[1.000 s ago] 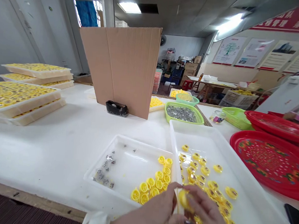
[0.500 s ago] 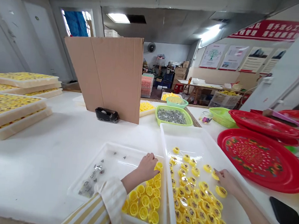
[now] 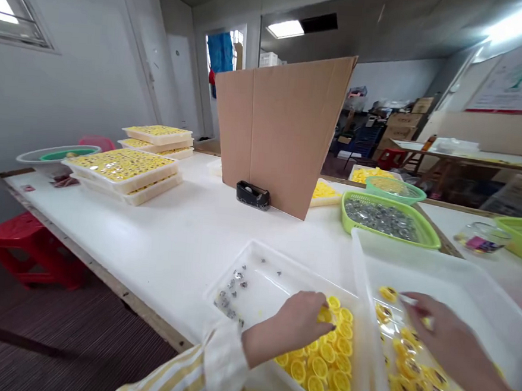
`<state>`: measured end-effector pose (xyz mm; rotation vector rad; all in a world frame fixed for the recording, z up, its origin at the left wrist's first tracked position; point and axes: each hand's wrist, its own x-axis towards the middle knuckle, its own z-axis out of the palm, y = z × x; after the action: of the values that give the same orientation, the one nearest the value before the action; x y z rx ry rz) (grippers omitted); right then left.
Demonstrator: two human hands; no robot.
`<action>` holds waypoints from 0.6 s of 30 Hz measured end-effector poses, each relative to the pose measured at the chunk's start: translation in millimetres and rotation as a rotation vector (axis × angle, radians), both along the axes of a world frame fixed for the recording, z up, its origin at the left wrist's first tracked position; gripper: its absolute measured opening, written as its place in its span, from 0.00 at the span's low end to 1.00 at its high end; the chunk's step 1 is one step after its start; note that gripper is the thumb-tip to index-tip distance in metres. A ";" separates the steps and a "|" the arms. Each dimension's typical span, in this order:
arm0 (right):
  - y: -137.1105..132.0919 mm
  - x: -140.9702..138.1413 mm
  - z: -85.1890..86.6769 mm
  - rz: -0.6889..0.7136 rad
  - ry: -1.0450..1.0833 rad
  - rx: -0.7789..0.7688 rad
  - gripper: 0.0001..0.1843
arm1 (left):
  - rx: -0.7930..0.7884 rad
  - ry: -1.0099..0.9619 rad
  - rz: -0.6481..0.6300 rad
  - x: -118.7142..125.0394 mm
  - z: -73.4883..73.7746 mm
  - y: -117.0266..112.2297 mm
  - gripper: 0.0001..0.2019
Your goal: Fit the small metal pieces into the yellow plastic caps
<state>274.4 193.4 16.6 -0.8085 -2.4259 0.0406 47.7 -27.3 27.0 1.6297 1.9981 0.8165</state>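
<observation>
My left hand (image 3: pixel 299 322) is over the left white tray (image 3: pixel 279 250), its thumb and fingers curled around a small round yellow plastic piece (image 3: pixel 325 314). Similar open yellow pieces (image 3: pixel 319 367) lie crowded under and beside it. Small dark and clear bits (image 3: pixel 229 300) are scattered along that tray's far left side. Smeared by motion, my right hand (image 3: pixel 443 330) hovers in the deeper right white tray (image 3: pixel 435 264), its fingertips beside a yellow piece with a dark printed centre (image 3: pixel 388 294). More printed yellow pieces (image 3: pixel 412 388) fill the near part; whether this hand holds one is unclear.
A cardboard sheet (image 3: pixel 283 131) stands upright behind a black tape dispenser (image 3: pixel 252 195). A green basket (image 3: pixel 424 225) of clear parts sits beyond the right tray, with a jar (image 3: pixel 481 238) farther right. Stacked full trays (image 3: pixel 154 185) stand at left, near a red stool (image 3: pixel 33 251).
The view has swung left, bringing in the stool and floor. My right hand has left the piece at the tray's right and moved toward its left side. My left hand stays at the yellow pieces.
</observation>
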 end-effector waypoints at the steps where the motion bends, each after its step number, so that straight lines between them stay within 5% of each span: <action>1: -21.9 -35.1 3.7 0.143 -0.027 0.039 0.14 | -0.021 -0.089 0.056 -4.8 2.7 -19.3 0.18; 4: -72.7 -128.3 -3.8 0.512 -0.233 0.271 0.15 | -0.040 -0.250 0.221 -19.7 4.3 -69.8 0.15; 8: -91.7 -200.7 -37.4 0.644 -0.515 0.474 0.22 | 0.020 -0.375 0.408 -35.3 -5.4 -106.5 0.19; 12: -85.3 -226.4 -57.6 0.673 -0.531 0.447 0.19 | 0.093 -0.503 0.447 -41.7 -14.2 -118.2 0.25; 15: -90.4 -225.6 -47.3 0.653 -0.487 0.399 0.18 | 0.173 -0.604 0.459 -41.0 -15.3 -120.3 0.17; 18: -113.2 -206.3 -16.0 0.573 -0.255 -0.083 0.14 | 0.210 -0.788 0.475 -37.5 -12.7 -119.7 0.13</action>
<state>68.1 80.2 0.6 -0.1307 -2.8385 0.2730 10.2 -147.0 14.3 0.7003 1.7308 1.5829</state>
